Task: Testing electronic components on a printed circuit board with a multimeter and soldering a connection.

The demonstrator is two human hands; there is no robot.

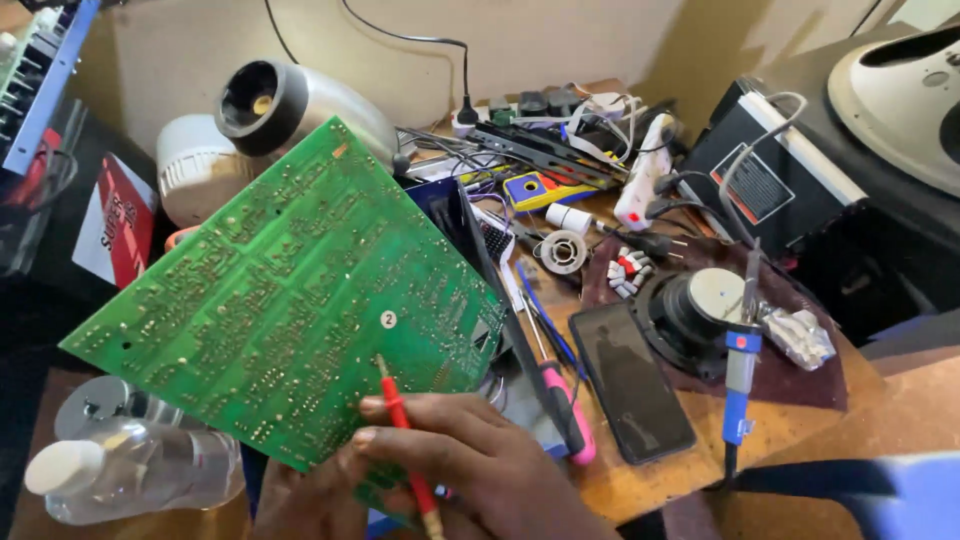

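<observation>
The right hand (470,455) pinches a red probe (405,440) between closed fingers. The probe's long axis runs steeply, leaning slightly left, with its tip up against the solder side of a green circuit board (290,290). The left hand (300,500) is mostly hidden under the board's lower edge; its grip cannot be told. The board tilts, with one corner pointing up and away. A clear plastic bottle (130,470) lies left of the hands; a dark phone (630,380) and a blue soldering iron (742,365) lie to the right on the wooden bench (640,480).

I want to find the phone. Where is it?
In the head view, the phone lies flat on the table, right of the green board, between the pink screwdriver and the blue soldering iron.
</observation>
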